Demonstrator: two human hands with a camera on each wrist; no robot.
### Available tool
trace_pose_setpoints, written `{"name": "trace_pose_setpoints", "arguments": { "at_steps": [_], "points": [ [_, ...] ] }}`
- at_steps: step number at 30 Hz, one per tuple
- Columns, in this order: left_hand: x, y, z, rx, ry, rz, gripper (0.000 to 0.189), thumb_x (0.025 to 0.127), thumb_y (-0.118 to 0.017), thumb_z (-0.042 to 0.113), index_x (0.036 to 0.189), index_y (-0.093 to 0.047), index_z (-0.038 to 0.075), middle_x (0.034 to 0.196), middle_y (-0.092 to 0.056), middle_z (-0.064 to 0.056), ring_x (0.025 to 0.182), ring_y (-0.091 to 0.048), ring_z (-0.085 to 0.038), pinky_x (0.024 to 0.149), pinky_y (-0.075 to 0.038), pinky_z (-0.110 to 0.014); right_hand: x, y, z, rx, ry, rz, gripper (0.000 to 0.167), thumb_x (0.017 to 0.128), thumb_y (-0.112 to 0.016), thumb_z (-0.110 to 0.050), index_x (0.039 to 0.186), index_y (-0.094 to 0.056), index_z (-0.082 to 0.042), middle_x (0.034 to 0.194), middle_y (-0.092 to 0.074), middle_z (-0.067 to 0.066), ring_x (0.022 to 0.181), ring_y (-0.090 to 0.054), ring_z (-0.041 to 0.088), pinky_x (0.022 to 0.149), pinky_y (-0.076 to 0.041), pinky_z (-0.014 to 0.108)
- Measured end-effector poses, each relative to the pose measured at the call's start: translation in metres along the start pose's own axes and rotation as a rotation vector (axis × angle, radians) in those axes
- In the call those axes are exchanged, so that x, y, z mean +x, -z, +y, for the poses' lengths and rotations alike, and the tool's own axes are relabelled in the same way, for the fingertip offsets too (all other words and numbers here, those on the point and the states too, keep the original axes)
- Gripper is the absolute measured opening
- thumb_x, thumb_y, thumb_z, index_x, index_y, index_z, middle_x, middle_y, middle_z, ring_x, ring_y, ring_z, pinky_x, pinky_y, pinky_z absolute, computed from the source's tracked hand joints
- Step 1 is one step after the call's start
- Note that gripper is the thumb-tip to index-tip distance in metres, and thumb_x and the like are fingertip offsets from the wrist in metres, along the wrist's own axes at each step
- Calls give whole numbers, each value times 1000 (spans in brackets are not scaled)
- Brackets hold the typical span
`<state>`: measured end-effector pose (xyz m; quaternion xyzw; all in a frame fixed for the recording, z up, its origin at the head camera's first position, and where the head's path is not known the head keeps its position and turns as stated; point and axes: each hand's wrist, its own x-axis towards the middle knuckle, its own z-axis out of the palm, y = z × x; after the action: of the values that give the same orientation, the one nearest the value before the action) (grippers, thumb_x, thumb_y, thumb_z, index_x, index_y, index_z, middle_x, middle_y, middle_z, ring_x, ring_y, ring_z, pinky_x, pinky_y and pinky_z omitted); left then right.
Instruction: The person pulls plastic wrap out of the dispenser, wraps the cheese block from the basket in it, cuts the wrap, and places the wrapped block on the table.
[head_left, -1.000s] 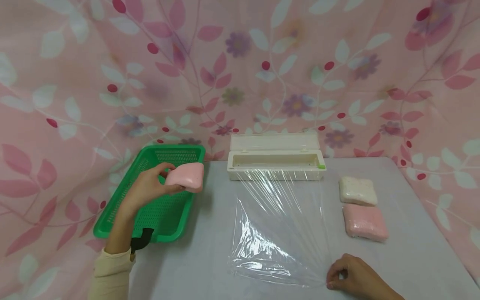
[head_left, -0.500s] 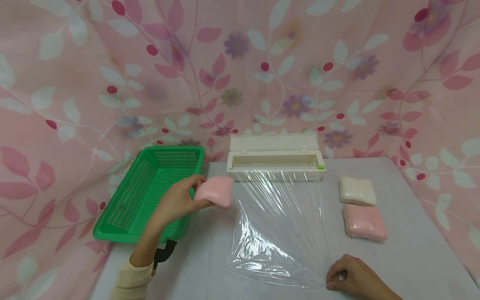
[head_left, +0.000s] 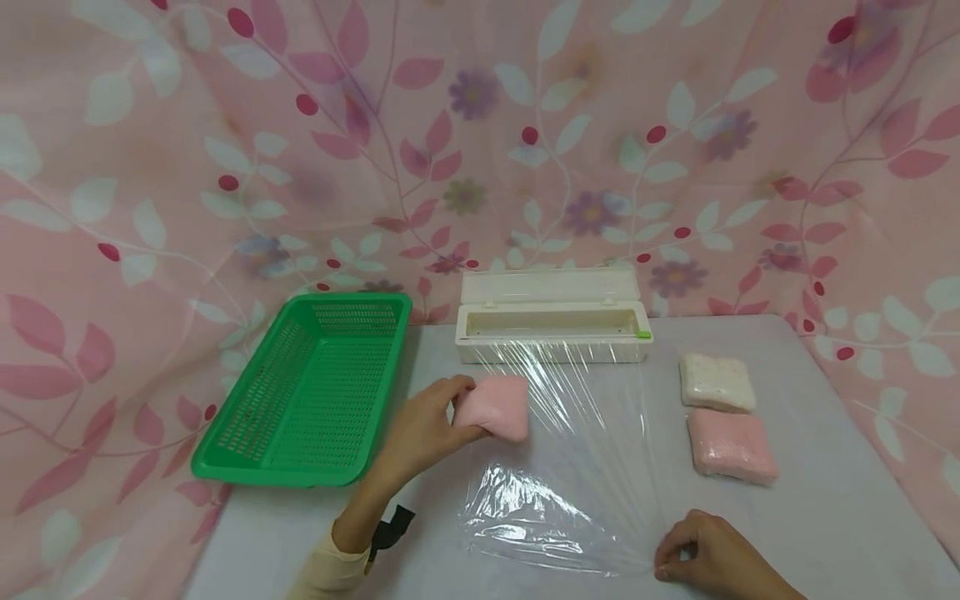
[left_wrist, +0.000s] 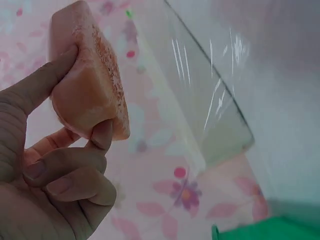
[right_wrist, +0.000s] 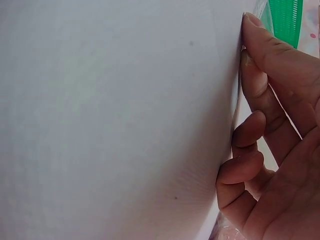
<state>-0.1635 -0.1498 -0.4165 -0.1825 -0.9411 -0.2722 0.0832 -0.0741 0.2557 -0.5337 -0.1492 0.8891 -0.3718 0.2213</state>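
My left hand grips a pink, bread-like block with rounded corners, thumb on one side and fingers on the other. One side of it looks rough and crumbly in the left wrist view. The block is held over the left part of a clear sheet of cling film. This sheet runs out from the front of a white dispenser box whose lid stands up. At the film's near right corner, my right hand pinches the edge between thumb and forefinger, close to the table.
A green plastic basket stands at the left. On the right of the table lie a white block and a pink block, both shiny as if wrapped. Floral cloth hangs behind.
My left hand has carried the pink block rightward from over the green basket to over the film. My right hand has stayed at the film's corner.
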Motion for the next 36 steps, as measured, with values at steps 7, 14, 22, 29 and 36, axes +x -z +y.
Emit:
{"name": "trace_pose_setpoints", "arguments": {
  "at_steps": [7, 14, 22, 29, 36],
  "points": [
    [8, -44, 17, 133, -57, -50, 50, 74, -83, 42, 116, -64, 21, 92, -62, 4, 63, -52, -12, 54, -41, -29, -1, 0, 1, 8, 25, 15, 13, 71, -86, -35, 74, -74, -33, 72, -60, -17, 69, -48, 3, 59, -40, 24],
    [10, -79, 32, 169, -136, -103, 44, 77, -80, 40, 113, -63, 21, 93, -65, 2, 70, -59, -12, 55, -43, -29, -1, 0, -1, -6, 29, 34, 13, 71, -87, -33, 74, -74, -34, 73, -61, -19, 69, -48, 2, 60, -40, 25],
    [3, -105, 43, 254, -168, -156, 32, 77, -77, 39, 96, -56, 22, 89, -62, 2, 67, -60, -16, 50, -40, -30, -2, 0, 0, -5, 59, 40, 13, 71, -86, -39, 75, -74, -35, 75, -60, -19, 70, -48, 2, 60, -41, 24],
    [-1, -122, 31, 297, -146, -244, 41, 79, -77, 42, 101, -51, 18, 83, -54, -1, 59, -55, -19, 46, -37, -32, -1, -1, -2, 10, 20, 27, 12, 70, -86, -36, 75, -75, -33, 73, -59, -17, 68, -48, 3, 60, -41, 25],
    [-14, -114, 28, 255, -72, -249, 71, 77, -77, 56, 129, -47, 19, 86, -55, -1, 56, -52, -17, 48, -38, -31, 0, 0, 1, -11, 82, 39, 11, 72, -85, -39, 76, -75, -35, 75, -59, -19, 69, -48, 2, 60, -41, 24]
  ]
}}
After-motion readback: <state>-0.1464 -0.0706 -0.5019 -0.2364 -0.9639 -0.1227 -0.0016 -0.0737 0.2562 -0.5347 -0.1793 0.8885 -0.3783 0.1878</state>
